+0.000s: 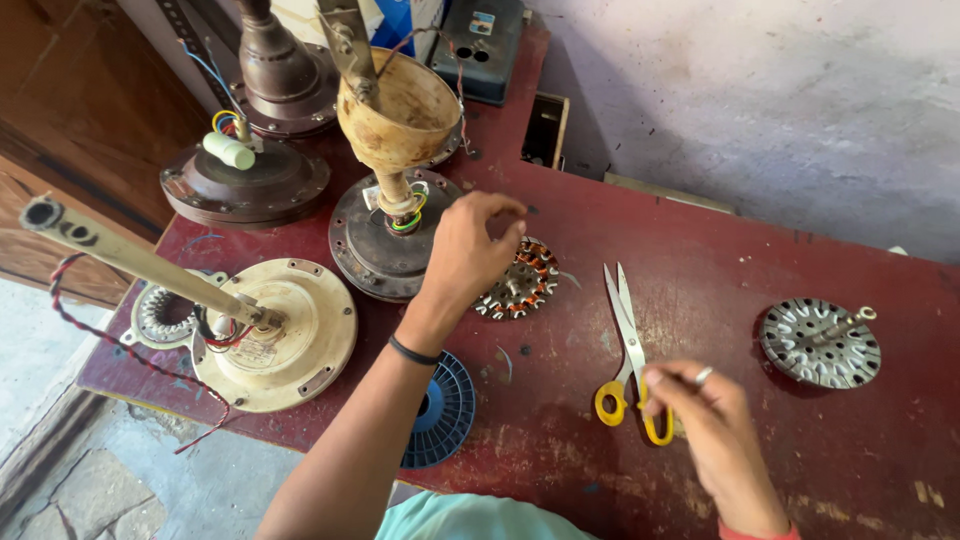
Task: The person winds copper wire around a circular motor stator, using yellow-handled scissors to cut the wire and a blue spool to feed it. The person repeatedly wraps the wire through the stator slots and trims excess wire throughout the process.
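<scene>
Copper-wound and ringed with pale slotted metal, the stator [517, 281] lay flat on the dark red, scuffed workbench [700, 250], partly covered by the left hand [466, 252]. That hand hovered just above the stator with its fingertips pinched together; whether anything thin sat between them could not be told. A black band circled its wrist.

Right of the stator lay the scissors [630, 350], steel blades slightly parted and pointing away from the person, yellow plastic loops nearest the body. The right hand [705, 410] rested at those loops, fingers curled and pinched, a ring on one finger; it touched or nearly touched the right-hand loop, without clearly gripping it.

Farther right of the stator stood a finned silver rotor [820, 343], a round disc with a short shaft rising from it.

Just behind the stator sat a dark grey round motor housing [375, 245] with a cream, bowl-shaped canopy cup [400, 110] above it on a short rod; the cup's inside was stained and held only the rod fitting. Left of the stator lay a cream fan motor [285, 335] with a long downrod [130, 255] and red-black twisted wire. A blue ribbed plastic spool [445, 410] hung at the bench edge, in front of the stator, under the left forearm.
</scene>
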